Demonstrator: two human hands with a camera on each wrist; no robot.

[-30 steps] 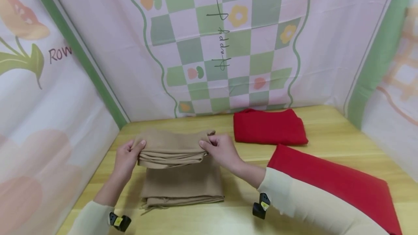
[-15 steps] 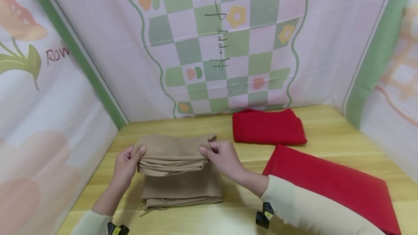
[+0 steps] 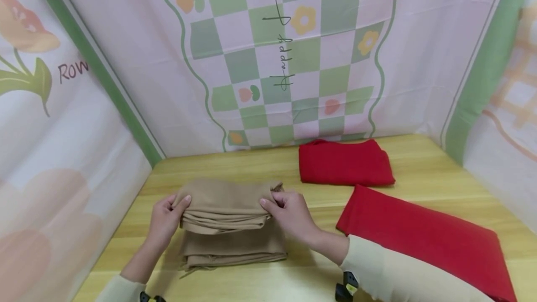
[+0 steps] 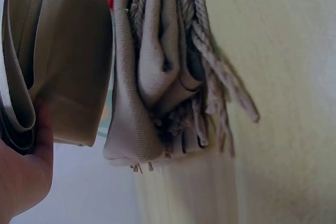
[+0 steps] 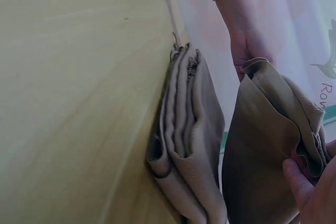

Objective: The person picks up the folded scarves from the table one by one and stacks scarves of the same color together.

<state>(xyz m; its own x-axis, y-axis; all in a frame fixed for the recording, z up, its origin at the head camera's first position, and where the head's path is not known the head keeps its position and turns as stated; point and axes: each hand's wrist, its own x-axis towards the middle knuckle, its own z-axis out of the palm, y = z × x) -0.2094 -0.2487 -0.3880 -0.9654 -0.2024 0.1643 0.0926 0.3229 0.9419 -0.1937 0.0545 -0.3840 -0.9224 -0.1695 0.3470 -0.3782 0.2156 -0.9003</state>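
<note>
Wide view first: the printed curtain [image 3: 306,50] stands tall at the back, and below it spreads the wooden table [image 3: 312,283]. Over on the right, the long red cloth [image 3: 432,229] lies partly under a sleeve, with the smaller red cloth [image 3: 346,162] behind it.

Now to the tan pair at the left of the table! The lower tan cloth [image 3: 235,246] lies folded on the wood, and the held tan cloth [image 3: 226,197] hangs just above it, a sliver of gap showing in both wrist views. And here's the change: over the last second that held bundle has dropped and come nearer the person, so the pair look close to meeting, I'd judge, but not touching.

Direction? Its long axis runs crosswise, hand to hand, layered folds facing the person; the lower one lies the same way (nicely matched, those two).

The left hand [image 3: 168,216] pinches the left end, thumb on top; the right hand [image 3: 291,211] pinches the right end likewise. Smallest of all, the twisted fringe [image 4: 223,72] dangles from the lower bundle's left end.
</note>
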